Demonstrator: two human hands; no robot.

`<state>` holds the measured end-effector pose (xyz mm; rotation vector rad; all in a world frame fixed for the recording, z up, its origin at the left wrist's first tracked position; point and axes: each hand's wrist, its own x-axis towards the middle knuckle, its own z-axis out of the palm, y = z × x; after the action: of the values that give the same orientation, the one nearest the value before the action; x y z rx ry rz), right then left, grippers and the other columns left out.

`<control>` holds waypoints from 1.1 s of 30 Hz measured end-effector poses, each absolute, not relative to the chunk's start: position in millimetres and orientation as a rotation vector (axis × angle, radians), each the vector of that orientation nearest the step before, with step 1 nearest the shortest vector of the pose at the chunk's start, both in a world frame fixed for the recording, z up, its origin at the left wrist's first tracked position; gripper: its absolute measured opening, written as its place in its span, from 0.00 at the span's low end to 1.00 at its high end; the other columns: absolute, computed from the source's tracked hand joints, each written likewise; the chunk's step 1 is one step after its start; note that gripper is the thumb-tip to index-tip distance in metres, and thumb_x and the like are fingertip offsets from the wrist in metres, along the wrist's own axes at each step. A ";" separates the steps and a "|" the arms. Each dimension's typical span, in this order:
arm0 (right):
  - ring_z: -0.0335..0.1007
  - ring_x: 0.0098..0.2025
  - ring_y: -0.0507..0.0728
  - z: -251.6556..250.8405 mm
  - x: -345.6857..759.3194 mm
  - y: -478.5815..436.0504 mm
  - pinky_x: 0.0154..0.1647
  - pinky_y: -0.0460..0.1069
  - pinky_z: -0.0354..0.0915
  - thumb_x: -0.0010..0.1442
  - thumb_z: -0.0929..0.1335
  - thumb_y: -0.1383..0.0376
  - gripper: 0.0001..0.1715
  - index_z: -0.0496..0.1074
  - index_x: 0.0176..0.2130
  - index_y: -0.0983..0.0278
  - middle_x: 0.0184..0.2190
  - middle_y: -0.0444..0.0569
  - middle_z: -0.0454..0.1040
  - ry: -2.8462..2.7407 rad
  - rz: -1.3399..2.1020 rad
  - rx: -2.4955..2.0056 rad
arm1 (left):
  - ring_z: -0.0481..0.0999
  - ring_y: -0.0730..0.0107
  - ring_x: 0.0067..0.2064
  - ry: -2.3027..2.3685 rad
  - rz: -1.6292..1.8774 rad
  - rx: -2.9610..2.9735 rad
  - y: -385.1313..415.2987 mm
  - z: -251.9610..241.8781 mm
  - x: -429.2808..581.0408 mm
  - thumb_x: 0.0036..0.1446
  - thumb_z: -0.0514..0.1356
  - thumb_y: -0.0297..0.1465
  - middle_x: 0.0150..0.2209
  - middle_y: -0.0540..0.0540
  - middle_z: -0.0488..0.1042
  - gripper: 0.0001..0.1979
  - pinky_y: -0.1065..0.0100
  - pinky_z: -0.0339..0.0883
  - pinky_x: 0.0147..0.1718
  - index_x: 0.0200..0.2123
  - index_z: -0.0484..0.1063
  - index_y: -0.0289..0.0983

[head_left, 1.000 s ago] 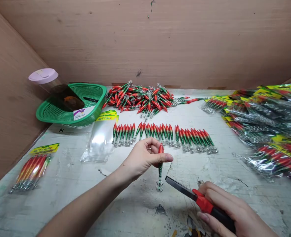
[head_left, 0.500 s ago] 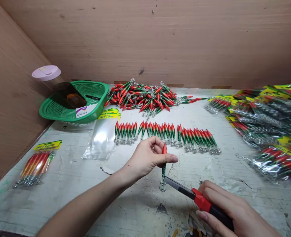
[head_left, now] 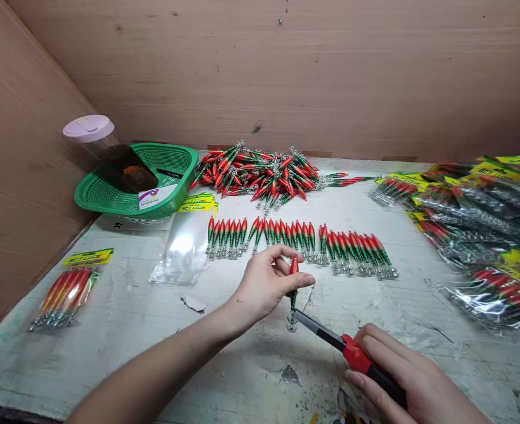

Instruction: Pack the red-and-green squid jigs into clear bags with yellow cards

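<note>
My left hand (head_left: 271, 280) is closed on a squid jig (head_left: 293, 298) with a red top and green body, held upright between thumb and fingers. Its crown of hooks hangs at the bottom. My right hand (head_left: 412, 371) is wrapped around a red-and-black-handled tool (head_left: 352, 354) with a long, narrow metal end; its exact kind is unclear. The tool's tip reaches the jig just above the hooks. I cannot tell whether they touch. Behind my left hand lies a row of matching squid jigs (head_left: 281, 234), hooks toward me.
A heap of squid jigs (head_left: 260, 176) lies at the back. Clear bags (head_left: 180, 247) rest left of the row, near a green basket (head_left: 175, 206) holding a lidded cup (head_left: 89, 132). Packed jigs (head_left: 502, 288) are piled at right; another pack (head_left: 69, 291) lies at left.
The jig and the tool sit slightly higher in the picture, still tip to jig. The whole view has shifted a little; both grips are the same.
</note>
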<state>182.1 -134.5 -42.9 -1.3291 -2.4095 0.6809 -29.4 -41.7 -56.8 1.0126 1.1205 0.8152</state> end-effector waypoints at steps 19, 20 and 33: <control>0.70 0.24 0.49 -45.4 184.8 -136.0 0.25 0.41 0.66 0.64 0.60 0.63 0.09 0.61 0.31 0.60 0.25 0.43 0.70 -2.406 0.876 -1.372 | 0.65 0.80 0.20 1.032 0.710 0.839 -37.1 -58.8 -32.1 0.38 0.71 0.30 0.15 0.60 0.60 0.16 0.74 0.66 0.21 0.31 0.72 0.34; 0.69 0.24 0.49 -45.6 184.6 -135.7 0.24 0.40 0.66 0.64 0.60 0.63 0.09 0.61 0.31 0.60 0.24 0.42 0.70 -2.404 0.859 -1.354 | 0.65 0.80 0.20 1.031 0.706 0.837 -37.3 -58.4 -32.3 0.39 0.71 0.30 0.15 0.60 0.61 0.15 0.74 0.66 0.22 0.32 0.73 0.34; 0.71 0.24 0.52 -46.2 185.5 -130.5 0.23 0.42 0.67 0.62 0.62 0.61 0.10 0.62 0.29 0.58 0.24 0.43 0.72 -2.334 0.799 -1.271 | 0.67 0.79 0.21 1.027 0.700 0.807 -41.0 -57.9 -35.4 0.39 0.71 0.31 0.16 0.59 0.62 0.14 0.74 0.66 0.22 0.31 0.74 0.34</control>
<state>185.5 -130.5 -46.2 -1.2713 -2.3343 0.7988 -35.4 -41.0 -57.9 0.8075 1.0268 0.7002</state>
